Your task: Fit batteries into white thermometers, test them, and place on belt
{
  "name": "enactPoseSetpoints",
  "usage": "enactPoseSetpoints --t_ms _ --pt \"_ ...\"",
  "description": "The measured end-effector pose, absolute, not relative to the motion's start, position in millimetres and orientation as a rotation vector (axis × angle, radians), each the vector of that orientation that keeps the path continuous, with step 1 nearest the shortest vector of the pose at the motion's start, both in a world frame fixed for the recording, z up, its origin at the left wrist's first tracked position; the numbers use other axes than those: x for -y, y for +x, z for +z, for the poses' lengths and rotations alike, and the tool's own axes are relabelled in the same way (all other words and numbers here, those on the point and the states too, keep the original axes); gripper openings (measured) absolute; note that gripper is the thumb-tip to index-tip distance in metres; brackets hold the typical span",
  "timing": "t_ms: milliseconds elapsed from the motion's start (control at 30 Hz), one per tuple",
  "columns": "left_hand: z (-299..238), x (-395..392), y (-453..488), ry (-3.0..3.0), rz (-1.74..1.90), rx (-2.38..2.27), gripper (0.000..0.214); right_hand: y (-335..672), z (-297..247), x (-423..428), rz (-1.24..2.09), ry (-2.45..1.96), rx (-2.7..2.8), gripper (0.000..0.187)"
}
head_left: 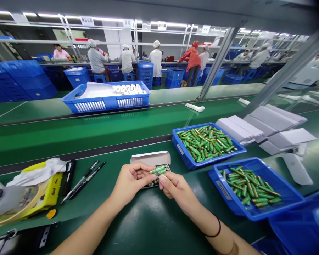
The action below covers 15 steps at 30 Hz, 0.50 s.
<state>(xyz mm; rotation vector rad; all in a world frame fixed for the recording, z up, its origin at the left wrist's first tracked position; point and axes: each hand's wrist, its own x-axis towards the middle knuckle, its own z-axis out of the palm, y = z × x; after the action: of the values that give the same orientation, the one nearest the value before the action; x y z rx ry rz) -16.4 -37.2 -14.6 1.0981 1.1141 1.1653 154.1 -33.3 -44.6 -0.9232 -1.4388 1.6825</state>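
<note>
Green tabletop [149,230] spans the foreground; a slanting grey metal post [218,63] stands beyond it, with blue stools [129,76] along a far workbench [171,63], dark wall [172,37] behind, white strip lights [107,19] above.

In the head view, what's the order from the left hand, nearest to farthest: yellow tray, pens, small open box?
1. Small open box: at the left hand.
2. Pens: off to its left.
3. Yellow tray: farther left, past the pens.

The batteries [159,170] are green and gold, the trays [284,186] blue
</note>
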Motion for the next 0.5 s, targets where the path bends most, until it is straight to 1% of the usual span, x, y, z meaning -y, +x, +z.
enactPoseSetpoints --t_ms 67,133,200,300,367,400,433,500 --pt "-13.7 37.1 -15.9 1.126 1.152 -1.130 0.026 150.8 -46.6 34.1 1.784 -0.931 1.296 0.043" --pt "-11.2 36.9 -16.5 1.177 1.129 -1.155 0.020 149.2 -44.7 35.0 1.721 -0.970 1.270 0.044" --pt "-7.3 37.0 -17.7 1.248 1.114 -1.176 0.015 151.1 -39.7 35.8 1.506 -1.024 1.361 0.042" --pt "-1.1 39.3 -20.1 1.357 1.089 -1.201 0.011 161.7 -31.0 34.5 1.039 -1.097 1.542 0.035" --pt "1.3 42.8 -20.9 1.442 1.009 -1.214 0.008 170.4 -27.0 30.9 0.768 -1.161 1.478 0.029" --pt "1.6 44.9 -20.7 1.493 0.974 -1.219 0.006 173.4 -25.9 28.7 0.719 -1.174 1.399 0.029" --pt "1.2 47.1 -20.1 1.557 0.958 -1.225 0.004 174.7 -25.4 26.7 0.751 -1.162 1.324 0.030" --pt "-2.1 51.2 -17.6 1.728 1.012 -1.238 0.008 171.5 -26.2 24.2 1.049 -1.054 1.253 0.033"
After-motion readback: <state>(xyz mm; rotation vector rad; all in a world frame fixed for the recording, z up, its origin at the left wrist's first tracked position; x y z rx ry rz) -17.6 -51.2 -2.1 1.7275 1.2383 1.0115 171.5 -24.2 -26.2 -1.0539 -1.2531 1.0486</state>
